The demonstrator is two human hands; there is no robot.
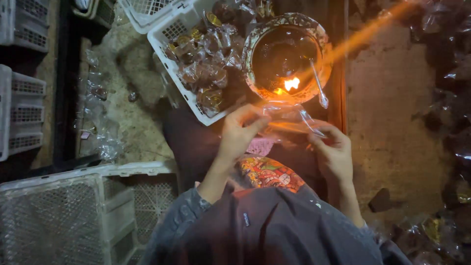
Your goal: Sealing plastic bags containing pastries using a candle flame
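A big white plastic crate [73, 216] with mesh walls fills the lower left of the frame, lying upturned so its grid base faces up. Along the left edge stands a stack of similar white crates [19, 110], their contents not visible. At upper centre a white slotted basket [169, 37] holds a heap of small clear-wrapped packets [208, 54], each with a dark round piece inside, some showing a gold-coloured patch. Just right of the basket, touching its heap, sits a round patterned bowl [252, 41] filled with dark glossy stuff, with a bright glare spot near its lower rim; a thin clear spoon [319, 86] leans over the rim at right. Loose clear wrappers [100, 122] lie on the bare floor at centre left, and more wrapped dark packets [454, 64] crowd the right edge. In the middle of the frame, just below the bowl, the left hand [238, 132] and right hand [333, 152] hold a small clear plastic bag [289, 120] stretched between them, each hand's fingers pinched shut on one edge of it, above the person's lap.
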